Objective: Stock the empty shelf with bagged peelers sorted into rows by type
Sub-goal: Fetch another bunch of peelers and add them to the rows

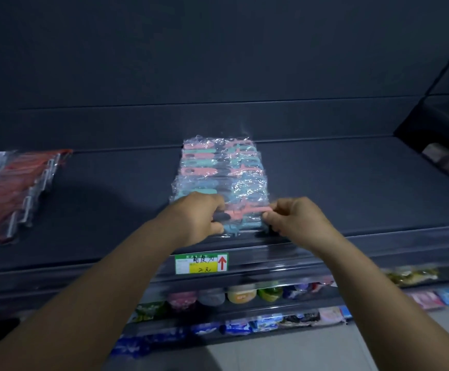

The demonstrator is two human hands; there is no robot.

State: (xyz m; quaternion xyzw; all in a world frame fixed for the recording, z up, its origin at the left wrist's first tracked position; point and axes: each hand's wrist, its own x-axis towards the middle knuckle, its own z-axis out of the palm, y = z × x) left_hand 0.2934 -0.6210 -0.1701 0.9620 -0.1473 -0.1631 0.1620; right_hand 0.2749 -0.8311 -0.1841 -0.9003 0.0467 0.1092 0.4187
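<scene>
Both hands gripping the front bagged peelers at the shelf edge.
Left hand and right hand pinching pink/teal peelers, fronting crinkly clear-bagged row; red-handled row lying far left.

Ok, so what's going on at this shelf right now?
A person is stocking a dark shelf with bagged peelers. Both hands, the left hand and the right hand, grip the nearest bag of the pink and teal peelers, which form a row running back from the shelf's front edge. A separate row of red peelers lies at the far left. The rest of the shelf is bare.
</scene>
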